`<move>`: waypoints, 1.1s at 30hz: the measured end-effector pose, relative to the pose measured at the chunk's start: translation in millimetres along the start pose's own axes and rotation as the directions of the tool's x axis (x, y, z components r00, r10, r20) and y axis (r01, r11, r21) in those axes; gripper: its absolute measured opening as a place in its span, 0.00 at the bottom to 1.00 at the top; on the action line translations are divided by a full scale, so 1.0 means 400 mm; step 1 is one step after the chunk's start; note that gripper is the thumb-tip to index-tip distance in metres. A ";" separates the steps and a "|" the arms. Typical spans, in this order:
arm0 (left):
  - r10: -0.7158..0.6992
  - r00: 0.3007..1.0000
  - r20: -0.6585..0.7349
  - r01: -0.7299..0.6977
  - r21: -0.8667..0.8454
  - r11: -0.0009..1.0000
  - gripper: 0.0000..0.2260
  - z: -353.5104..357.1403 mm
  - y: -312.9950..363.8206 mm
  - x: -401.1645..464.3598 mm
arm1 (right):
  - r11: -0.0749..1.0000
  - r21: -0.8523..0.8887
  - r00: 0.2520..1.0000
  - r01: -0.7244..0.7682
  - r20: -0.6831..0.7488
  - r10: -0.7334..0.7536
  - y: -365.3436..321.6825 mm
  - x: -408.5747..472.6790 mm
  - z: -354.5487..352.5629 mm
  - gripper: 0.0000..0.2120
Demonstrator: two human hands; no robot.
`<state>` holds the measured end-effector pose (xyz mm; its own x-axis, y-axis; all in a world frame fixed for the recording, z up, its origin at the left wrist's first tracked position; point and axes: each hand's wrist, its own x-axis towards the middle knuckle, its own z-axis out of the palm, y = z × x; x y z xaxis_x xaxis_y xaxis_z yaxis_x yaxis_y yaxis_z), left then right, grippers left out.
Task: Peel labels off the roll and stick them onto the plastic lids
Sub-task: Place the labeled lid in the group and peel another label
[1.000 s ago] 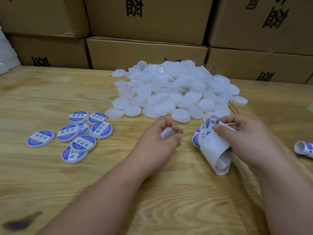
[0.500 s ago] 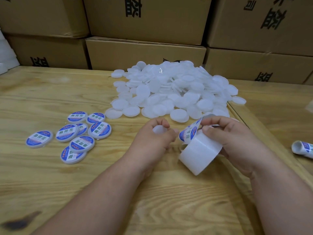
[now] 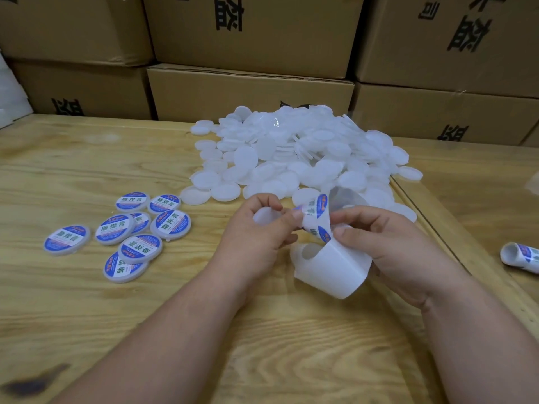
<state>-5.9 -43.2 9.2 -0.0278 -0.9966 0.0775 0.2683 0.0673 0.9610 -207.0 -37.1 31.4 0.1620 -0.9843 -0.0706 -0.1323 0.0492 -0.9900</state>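
Head view: left hand [image 3: 259,228], holding a lid [image 3: 264,215], is now pinching the label [image 3: 316,218]; right hand [image 3: 388,246] is gripping the roll [image 3: 332,266], so peeling is starting.

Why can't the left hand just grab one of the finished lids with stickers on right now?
Probably it can't yet: the left hand already holds a bare lid and pinches a sticker. The stickered lids lie close to its left, nothing between.

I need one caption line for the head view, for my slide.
Left hand holding a blank lid pinches a label off the roll held by right hand.
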 end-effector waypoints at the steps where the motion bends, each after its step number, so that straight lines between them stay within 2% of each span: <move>1: 0.019 1.000 -0.016 -0.019 -0.013 1.000 0.11 -0.001 0.001 0.001 | 0.999 -0.047 1.000 0.011 -0.007 -0.011 0.001 -0.001 0.002 0.08; 4: 0.062 0.995 -0.075 -0.062 0.002 0.998 0.11 -0.002 0.002 0.001 | 0.976 -0.213 0.999 0.037 0.038 -0.029 0.001 -0.007 0.010 0.08; 6: 0.095 0.988 -0.124 -0.088 0.060 0.994 0.12 -0.001 0.004 0.000 | 0.954 -0.294 0.994 0.066 0.100 -0.038 -0.003 -0.011 0.020 0.14; 8: 0.129 0.978 -0.163 -0.113 0.103 0.988 0.14 0.001 0.006 -0.002 | 0.959 -0.272 0.993 0.081 0.109 -0.053 -0.005 -0.011 0.026 0.18; 12: 0.180 0.964 -0.198 -0.151 0.152 0.977 0.15 0.008 0.014 -0.008 | 0.991 -0.095 0.985 0.097 0.154 -0.082 -0.007 -0.014 0.041 0.12; 15: 0.160 0.961 -0.227 -0.133 0.132 0.982 0.15 0.007 0.013 -0.005 | 0.972 -0.194 0.980 0.136 0.170 -0.103 0.006 -0.011 0.051 0.14; 17: 0.138 0.953 -0.268 -0.103 0.142 0.985 0.13 0.003 0.010 -0.001 | 0.971 -0.196 0.982 0.136 0.155 -0.106 0.010 -0.009 0.056 0.11; 20: 0.191 0.927 -0.323 -0.103 0.271 0.957 0.09 -0.007 0.004 0.003 | 0.978 -0.154 0.988 0.143 0.073 -0.133 0.012 -0.007 0.055 0.05; 22: 0.309 0.908 -0.283 -0.173 0.419 0.891 0.07 -0.013 0.010 -0.001 | 0.972 -0.166 0.986 0.164 0.015 -0.164 0.011 -0.004 0.056 0.03; 25: 0.450 0.892 -0.041 -0.346 0.579 0.738 0.05 -0.017 0.023 -0.011 | 0.967 -0.169 0.978 0.193 -0.050 -0.203 0.011 -0.001 0.060 0.05; 28: 0.446 0.886 0.126 -0.413 0.650 0.638 0.05 -0.015 0.022 -0.018 | 0.958 -0.171 0.969 0.232 -0.044 -0.242 0.008 -0.002 0.067 0.07; 33: 0.416 0.899 0.137 -0.388 0.688 0.613 0.06 -0.017 0.018 -0.017 | 0.948 -0.174 0.963 0.266 -0.004 -0.271 0.010 -0.003 0.074 0.08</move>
<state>2.9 -36.4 13.7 -0.0455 -0.8615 0.5057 -0.4873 0.4611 0.7416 -178.8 -30.7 23.8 0.1878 -0.9616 0.2004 -0.2529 -0.2445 -0.9361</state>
